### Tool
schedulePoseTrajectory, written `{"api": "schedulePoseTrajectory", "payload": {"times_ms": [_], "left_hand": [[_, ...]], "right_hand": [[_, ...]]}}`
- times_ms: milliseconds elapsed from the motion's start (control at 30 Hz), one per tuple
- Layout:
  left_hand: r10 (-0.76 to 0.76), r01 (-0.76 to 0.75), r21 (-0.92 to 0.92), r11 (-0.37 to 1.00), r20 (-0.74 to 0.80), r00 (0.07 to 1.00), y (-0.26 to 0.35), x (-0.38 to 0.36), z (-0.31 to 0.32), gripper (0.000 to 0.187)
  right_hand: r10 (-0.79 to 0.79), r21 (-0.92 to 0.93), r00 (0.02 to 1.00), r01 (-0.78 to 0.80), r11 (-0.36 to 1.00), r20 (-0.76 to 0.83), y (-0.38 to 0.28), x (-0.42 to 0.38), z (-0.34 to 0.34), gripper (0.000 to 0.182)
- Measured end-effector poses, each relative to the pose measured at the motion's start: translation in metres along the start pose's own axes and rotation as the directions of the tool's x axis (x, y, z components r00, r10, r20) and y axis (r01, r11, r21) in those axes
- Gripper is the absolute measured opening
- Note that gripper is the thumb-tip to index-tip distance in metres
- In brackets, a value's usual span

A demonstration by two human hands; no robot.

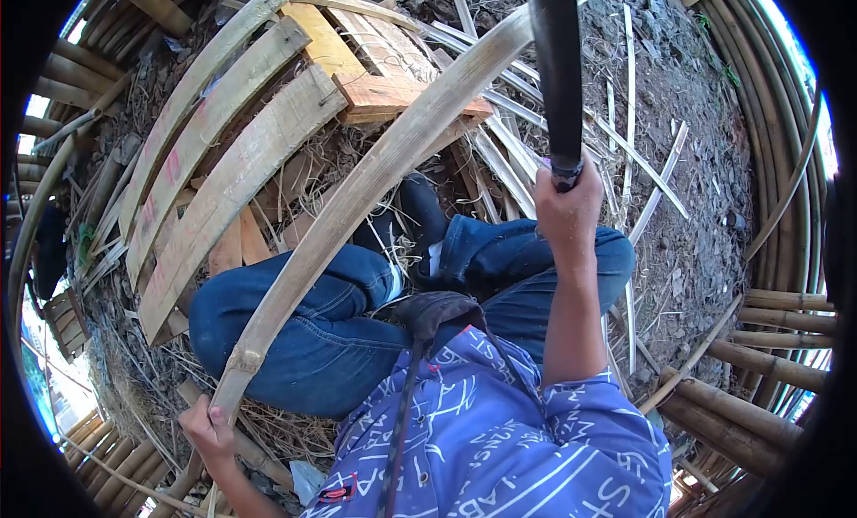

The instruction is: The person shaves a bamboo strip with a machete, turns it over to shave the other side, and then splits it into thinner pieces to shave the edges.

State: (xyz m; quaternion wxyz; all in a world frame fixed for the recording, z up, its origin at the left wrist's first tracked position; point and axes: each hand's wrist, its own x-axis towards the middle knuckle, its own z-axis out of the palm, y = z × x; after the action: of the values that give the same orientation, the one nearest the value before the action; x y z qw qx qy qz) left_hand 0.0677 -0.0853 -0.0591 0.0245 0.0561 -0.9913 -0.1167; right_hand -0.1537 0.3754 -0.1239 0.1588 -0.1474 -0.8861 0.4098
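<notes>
A long split bamboo piece (357, 183) slants across my lap, from the lower left to the upper middle. My left hand (210, 433) is closed round its lower end, just below a knot. In my right hand (569, 206) is the handle of a machete, gripped in a fist above my right knee. The dark machete blade (559, 72) points away from me, up past the top of the view. Its edge overlaps the far end of the bamboo in this view. Beneath the bamboo's middle stands a wooden block (384, 99).
Pale wooden slats (241, 183) of a pallet-like frame lie ahead on the left. Thin bamboo strips (656, 183) and shavings litter the ground on the right. Bamboo poles (732, 420) are stacked at the right, with more at the left edges. My legs are folded in front.
</notes>
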Motion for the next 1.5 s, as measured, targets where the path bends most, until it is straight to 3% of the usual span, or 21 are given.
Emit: {"api": "schedulePoseTrajectory", "payload": {"times_ms": [133, 200, 333, 400, 433, 533, 600, 667, 733, 867, 933, 1000, 1100, 1133, 1200, 1300, 1400, 1433, 1467, 1500], "left_hand": [[-0.013, 0.013, 0.025, 1.000, 0.022, 1.000, -0.010, -0.005, 0.002, 0.061], [-0.011, 0.010, 0.032, 0.999, 0.022, 1.000, -0.012, -0.006, 0.004, 0.061], [-0.004, 0.004, 0.109, 0.994, 0.003, 1.000, -0.005, -0.009, -0.004, 0.060], [-0.032, 0.034, 0.146, 0.989, -0.014, 0.999, -0.001, -0.013, -0.009, 0.060], [-0.006, 0.008, 0.149, 0.989, -0.018, 1.000, 0.000, -0.011, -0.010, 0.060], [0.039, -0.033, 0.164, 0.986, -0.034, 0.999, -0.002, -0.007, -0.007, 0.060], [0.069, -0.061, 0.159, 0.985, -0.049, 0.996, -0.004, -0.005, -0.003, 0.060], [0.112, -0.100, 0.138, 0.985, -0.080, 0.991, -0.009, -0.001, 0.003, 0.060], [0.107, -0.094, 0.136, 0.986, -0.085, 0.991, -0.009, -0.002, 0.003, 0.060], [0.074, -0.057, 0.201, 0.978, -0.080, 0.994, -0.005, -0.008, -0.011, 0.059], [0.089, -0.068, 0.230, 0.971, -0.082, 0.993, -0.005, -0.007, -0.012, 0.059], [0.117, -0.093, 0.253, 0.963, -0.082, 0.990, -0.007, -0.004, -0.011, 0.059], [0.163, -0.139, 0.208, 0.968, -0.101, 0.981, -0.008, 0.002, -0.006, 0.059], [0.153, -0.132, 0.206, 0.970, -0.090, 0.984, -0.008, 0.002, -0.007, 0.059], [0.137, -0.118, 0.205, 0.972, -0.084, 0.987, -0.007, 0.000, -0.012, 0.059], [0.108, -0.092, 0.298, 0.950, -0.038, 0.993, -0.005, -0.005, -0.020, 0.059], [0.127, -0.108, 0.302, 0.947, -0.044, 0.991, -0.003, -0.003, -0.019, 0.058], [0.133, -0.116, 0.279, 0.953, -0.046, 0.990, -0.005, -0.002, -0.016, 0.058], [0.142, -0.124, 0.252, 0.960, -0.052, 0.989, -0.006, -0.003, -0.014, 0.058], [0.149, -0.132, 0.246, 0.960, -0.051, 0.988, -0.006, -0.001, -0.015, 0.058]], "right_hand": [[-0.021, -0.051, 0.998, 0.018, 0.999, -0.059, 0.003, 0.010, -0.011, 0.015], [0.018, -0.024, 1.000, -0.018, 1.000, 0.004, -0.003, 0.006, -0.011, 0.017], [0.107, 0.075, 0.953, -0.134, 0.988, 0.284, -0.011, -0.028, 0.008, 0.020], [-0.017, 0.155, 0.946, -0.034, 0.987, 0.323, -0.003, -0.044, 0.017, 0.022], [0.070, 0.167, 0.907, -0.152, 0.974, 0.416, -0.004, -0.042, 0.014, 0.023], [-0.064, 0.061, 0.964, 0.049, 0.997, 0.256, 0.007, -0.021, 0.004, 0.021], [0.010, 0.000, 0.976, -0.010, 1.000, 0.216, -0.005, 0.000, -0.010, 0.020], [0.084, 0.056, 0.986, -0.093, 0.994, 0.145, -0.013, 0.010, -0.010, 0.022], [0.119, 0.024, 0.977, -0.125, 0.992, 0.178, -0.021, 0.003, -0.001, 0.025], [0.002, 0.076, 0.925, -0.033, 0.997, 0.379, -0.004, -0.025, 0.009, 0.029], [-0.037, 0.056, 0.943, 0.020, 0.998, 0.330, 0.012, -0.014, 0.007, 0.021], [0.023, -0.085, 0.942, 0.006, 0.996, 0.336, 0.014, 0.011, -0.002, 0.015], [0.093, 0.011, 0.981, -0.096, 0.995, 0.169, 0.012, 0.032, 0.003, 0.010], [0.177, 0.092, 0.969, -0.195, 0.977, 0.171, 0.014, 0.030, 0.012, 0.016], [0.013, 0.006, 0.970, -0.015, 1.000, 0.243, 0.009, 0.013, 0.019, 0.023], [-0.119, 0.055, 0.922, 0.106, 0.993, 0.369, 0.005, -0.019, 0.025, 0.025], [0.010, -0.018, 0.930, -0.004, 1.000, 0.367, 0.008, 0.006, 0.014, 0.019], [-0.086, -0.026, 0.959, 0.096, 0.995, 0.269, 0.017, 0.018, 0.015, 0.013], [0.077, -0.006, 0.959, -0.078, 0.997, 0.271, 0.020, 0.030, 0.012, 0.010], [0.109, 0.010, 0.970, -0.114, 0.993, 0.218, 0.023, 0.039, 0.015, 0.010]]}}
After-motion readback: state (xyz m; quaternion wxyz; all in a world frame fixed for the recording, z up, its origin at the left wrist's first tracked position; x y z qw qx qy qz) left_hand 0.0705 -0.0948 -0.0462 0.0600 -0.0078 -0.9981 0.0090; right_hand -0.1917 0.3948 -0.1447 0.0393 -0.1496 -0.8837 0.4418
